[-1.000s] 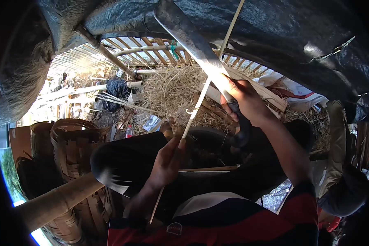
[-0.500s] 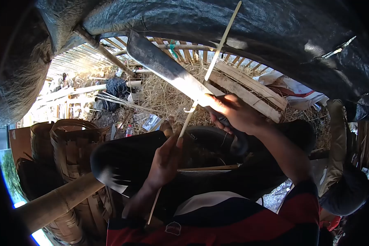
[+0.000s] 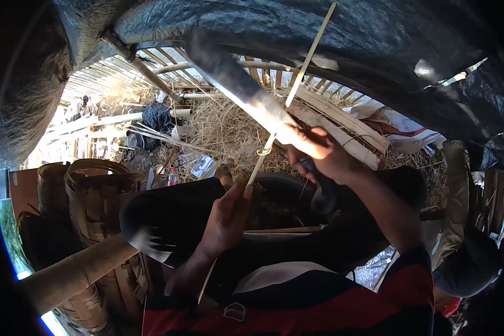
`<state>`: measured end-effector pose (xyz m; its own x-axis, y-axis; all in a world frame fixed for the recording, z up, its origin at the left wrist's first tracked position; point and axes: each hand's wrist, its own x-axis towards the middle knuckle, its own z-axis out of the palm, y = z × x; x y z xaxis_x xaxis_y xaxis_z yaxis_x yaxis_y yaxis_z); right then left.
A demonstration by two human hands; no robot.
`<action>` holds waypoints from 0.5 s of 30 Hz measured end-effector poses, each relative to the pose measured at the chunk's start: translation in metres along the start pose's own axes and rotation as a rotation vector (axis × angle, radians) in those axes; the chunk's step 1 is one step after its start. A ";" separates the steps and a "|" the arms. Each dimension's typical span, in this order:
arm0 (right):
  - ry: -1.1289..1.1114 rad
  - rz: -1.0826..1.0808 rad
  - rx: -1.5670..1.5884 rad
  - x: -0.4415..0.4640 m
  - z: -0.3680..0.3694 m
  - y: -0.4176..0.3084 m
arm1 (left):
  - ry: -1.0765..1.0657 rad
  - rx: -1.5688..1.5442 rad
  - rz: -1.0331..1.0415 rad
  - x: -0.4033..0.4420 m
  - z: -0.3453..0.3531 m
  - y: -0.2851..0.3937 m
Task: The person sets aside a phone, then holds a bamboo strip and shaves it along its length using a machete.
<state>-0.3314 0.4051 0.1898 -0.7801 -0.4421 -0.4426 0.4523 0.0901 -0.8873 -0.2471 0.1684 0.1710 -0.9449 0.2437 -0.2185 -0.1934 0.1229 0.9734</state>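
Note:
In my left hand (image 3: 228, 214), closed, is a long thin bamboo strip (image 3: 309, 54). It slants from near my shirt up to the dark sheet at the top right, passing behind the blade. My right hand (image 3: 323, 155) is wrapped round the dark handle of a machete (image 3: 242, 89). The broad blade points to the upper left, its tip blurred. Close to the handle the blade lies across the strip, and a small curled shaving (image 3: 264, 151) hangs there. Both hands are above my lap.
Woven bamboo baskets (image 3: 103, 196) and a thick bamboo pole (image 3: 78, 274) stand at the left. Wooden planks (image 3: 336, 127) lie on the straw (image 3: 218, 129) ahead. A dark plastic sheet (image 3: 369, 39) hangs low overhead. Bamboo poles and litter are at the far left.
The machete has tilted, its tip swinging slightly right and up. The shaving on the strip looks smaller and more tightly curled. My left hand stays on the strip.

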 end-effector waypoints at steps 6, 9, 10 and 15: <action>0.127 -0.014 0.078 0.003 -0.007 -0.002 | -0.020 0.110 -0.087 -0.003 -0.006 0.007; -0.032 0.045 -0.109 -0.002 0.014 0.000 | -0.040 0.056 -0.071 0.001 0.000 0.001; -0.104 0.027 -0.182 0.000 0.016 0.005 | -0.022 0.021 -0.035 0.001 -0.001 -0.005; 0.045 -0.025 0.039 0.006 0.000 0.004 | -0.030 0.067 -0.037 0.001 -0.003 0.005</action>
<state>-0.3340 0.4028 0.1833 -0.8097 -0.4028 -0.4269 0.4485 0.0446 -0.8927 -0.2501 0.1665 0.1759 -0.9287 0.2667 -0.2575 -0.2094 0.1959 0.9580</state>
